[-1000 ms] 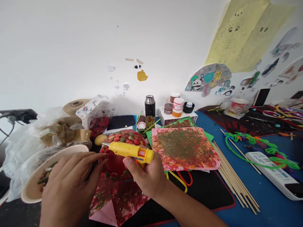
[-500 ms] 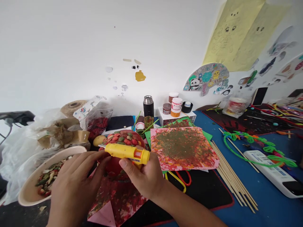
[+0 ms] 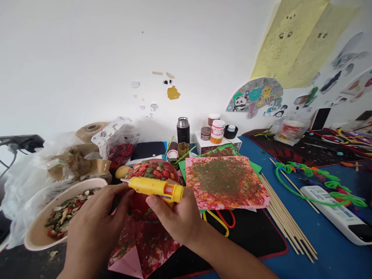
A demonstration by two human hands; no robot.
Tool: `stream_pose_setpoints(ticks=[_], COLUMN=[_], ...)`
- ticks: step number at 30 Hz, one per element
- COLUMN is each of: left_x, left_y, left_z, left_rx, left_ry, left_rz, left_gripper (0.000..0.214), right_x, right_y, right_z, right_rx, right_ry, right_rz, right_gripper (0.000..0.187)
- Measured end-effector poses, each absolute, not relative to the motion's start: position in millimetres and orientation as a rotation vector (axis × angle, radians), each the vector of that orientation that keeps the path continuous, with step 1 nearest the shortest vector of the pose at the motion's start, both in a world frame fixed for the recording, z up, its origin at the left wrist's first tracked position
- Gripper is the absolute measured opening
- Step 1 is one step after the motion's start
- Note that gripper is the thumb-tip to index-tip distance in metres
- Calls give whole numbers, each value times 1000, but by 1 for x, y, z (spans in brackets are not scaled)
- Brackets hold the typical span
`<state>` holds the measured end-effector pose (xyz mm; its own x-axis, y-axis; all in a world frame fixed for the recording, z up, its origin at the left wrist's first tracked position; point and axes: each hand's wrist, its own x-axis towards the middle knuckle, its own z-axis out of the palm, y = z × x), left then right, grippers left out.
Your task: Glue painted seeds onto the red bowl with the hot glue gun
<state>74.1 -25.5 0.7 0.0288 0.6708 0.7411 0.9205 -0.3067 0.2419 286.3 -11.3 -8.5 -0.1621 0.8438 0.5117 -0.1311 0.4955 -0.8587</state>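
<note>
Yellow plastic glue gun (image 3: 155,186), 1 pc, sits clamped in R hand (image 3: 181,215), nozzle pointing L, at ctr of desk just above a red rounded form (image 3: 139,202). Form's top is studded w/ red & dk green shell-like pcs (image 3: 157,170), too many to count. L hand (image 3: 95,221) has fingers bent, thumb & index close tog. beside the form, just under the nozzle; tips partly hidden, so can't tell if they pinch anything.

Containers: 1 beige oval bowl (image 3: 36,234), L of L hand, w/ a loose heap of red, green & pale pcs (image 3: 62,217). 1 clear plastic bag (image 3: 130,137) behind, dk red stuff inside. On a white box (image 3: 202,146) approx. mid-back: 3 lidded jars, i.e. 1 w/ orange contents (image 3: 217,132), 1 dk brown (image 3: 206,133), 1 reddish-brown (image 3: 214,119) at rear; beside them 1 black cup (image 3: 231,134) w/ a white-topped item in it. Far R, 1 tub (image 3: 291,130) wrapped in clear plastic.

Other counts: 1 black thermos (image 3: 183,133), 1 twine roll (image 3: 90,132), 2 scissor-type handle loops (1 yellow (image 3: 227,231), 1 red (image 3: 234,223)) poking out under a paint-blotched pink sheet (image 3: 226,182). Wooden sticks (image 3: 287,215): several bundled, overlap, no exact no.; 1 more lies apart, to their R.
</note>
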Motion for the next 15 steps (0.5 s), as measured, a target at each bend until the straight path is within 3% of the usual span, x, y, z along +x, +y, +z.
stream_pose_setpoints(ticks=[15], left_x=[65], left_y=[-44], left_z=[-4], left_rx=[-2006], left_ry=[-1687], left_rz=[-1270], left_gripper=[36], right_x=[287], right_y=[-11], right_z=[-8], right_rx=[-653], right_ry=[-1474], right_rz=[968], right_gripper=[24])
